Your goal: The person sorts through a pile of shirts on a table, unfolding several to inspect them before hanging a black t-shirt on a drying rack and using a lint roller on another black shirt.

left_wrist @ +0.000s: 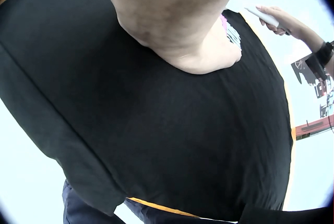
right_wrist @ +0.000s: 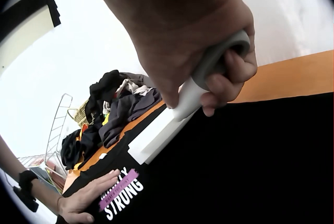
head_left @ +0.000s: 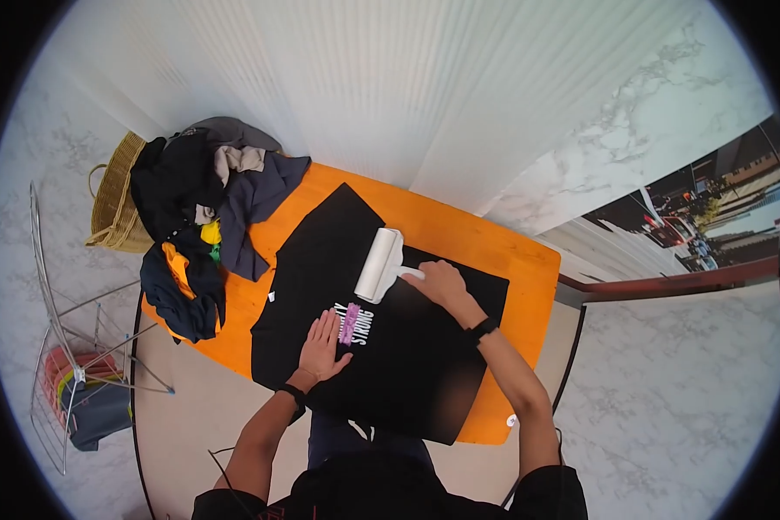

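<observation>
A black T-shirt (head_left: 425, 373) lies spread out flat, with white lettering and a purple strip (head_left: 349, 324) printed on its front. My right hand (head_left: 443, 284) grips the handle of a white lint roller (head_left: 378, 267), its fingers wrapped round the grey grip in the right wrist view. The roller's head lies over the upper part of the shirt, beyond the print. My left hand (head_left: 321, 349) rests on the fabric with straight fingers, right beside the lettering. In the left wrist view, that hand's forearm and palm hide most of the print.
Under the shirt is an orange table (head_left: 529, 269). A heap of dark clothes (head_left: 182, 191) spills from a wicker basket (head_left: 117, 195) at the far left. Left of the table stands a metal drying rack (head_left: 80, 374). A white wall (head_left: 364, 87) rises behind the table.
</observation>
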Action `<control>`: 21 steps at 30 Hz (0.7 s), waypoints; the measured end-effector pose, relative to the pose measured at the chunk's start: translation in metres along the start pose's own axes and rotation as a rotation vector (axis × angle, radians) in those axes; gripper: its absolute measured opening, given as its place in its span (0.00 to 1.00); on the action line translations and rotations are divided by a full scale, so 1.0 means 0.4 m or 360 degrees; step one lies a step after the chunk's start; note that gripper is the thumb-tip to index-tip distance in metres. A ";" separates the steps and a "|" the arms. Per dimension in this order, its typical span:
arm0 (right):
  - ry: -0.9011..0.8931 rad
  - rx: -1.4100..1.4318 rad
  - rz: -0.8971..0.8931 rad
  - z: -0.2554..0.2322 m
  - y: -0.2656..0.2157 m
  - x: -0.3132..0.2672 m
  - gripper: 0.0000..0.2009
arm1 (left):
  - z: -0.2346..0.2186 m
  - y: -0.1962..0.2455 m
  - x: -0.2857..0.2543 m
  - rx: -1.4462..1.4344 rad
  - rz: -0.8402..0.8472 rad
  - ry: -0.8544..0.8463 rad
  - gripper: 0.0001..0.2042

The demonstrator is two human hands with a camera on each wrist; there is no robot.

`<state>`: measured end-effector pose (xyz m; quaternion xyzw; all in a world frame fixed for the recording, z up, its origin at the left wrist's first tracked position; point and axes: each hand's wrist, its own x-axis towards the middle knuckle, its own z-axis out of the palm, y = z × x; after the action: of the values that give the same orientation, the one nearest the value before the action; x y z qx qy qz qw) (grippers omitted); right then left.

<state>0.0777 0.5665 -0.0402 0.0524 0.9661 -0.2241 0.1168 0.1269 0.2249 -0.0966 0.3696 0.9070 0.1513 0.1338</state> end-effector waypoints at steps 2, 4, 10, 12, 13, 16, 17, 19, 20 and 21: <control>0.0048 -0.0003 0.0002 -0.028 0.050 -0.042 0.29 | 0.002 0.000 0.000 0.0018 0.0006 -0.0009 0.44; -0.0078 -0.0038 0.0060 -0.066 0.091 -0.083 0.28 | 0.004 0.002 0.000 0.0033 0.0009 -0.0017 0.45; -0.0140 -0.0009 0.0209 -0.139 0.202 -0.196 0.28 | 0.007 0.003 0.002 0.0074 -0.0003 -0.0005 0.45; -0.0086 -0.0015 0.0231 -0.146 0.234 -0.225 0.28 | 0.010 0.000 0.000 0.0082 0.0004 -0.0017 0.45; -0.0083 -0.0012 0.0239 -0.146 0.243 -0.239 0.28 | 0.011 -0.001 0.000 0.0097 0.0006 -0.0011 0.45; -0.0013 0.0026 0.0369 -0.151 0.251 -0.267 0.27 | 0.009 0.006 0.004 0.0033 0.0016 0.0009 0.45; -0.0008 0.0075 0.0352 -0.145 0.246 -0.268 0.27 | 0.003 0.005 0.007 -0.0042 0.0017 0.0017 0.44; -0.0002 0.0137 0.0359 -0.134 0.210 -0.259 0.26 | -0.051 -0.001 0.057 -0.0006 -0.0017 0.0149 0.42; 0.0018 0.0132 0.0315 -0.124 0.183 -0.241 0.26 | -0.080 -0.006 0.094 0.0019 -0.0071 0.0287 0.39; 0.0030 0.0120 0.0264 -0.113 0.155 -0.221 0.26 | -0.105 -0.018 0.144 0.0011 -0.0080 0.0377 0.36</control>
<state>0.1635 0.6376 -0.0048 0.1388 0.9504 -0.2493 0.1238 0.0675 0.2536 -0.0681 0.3267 0.9259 0.1874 0.0283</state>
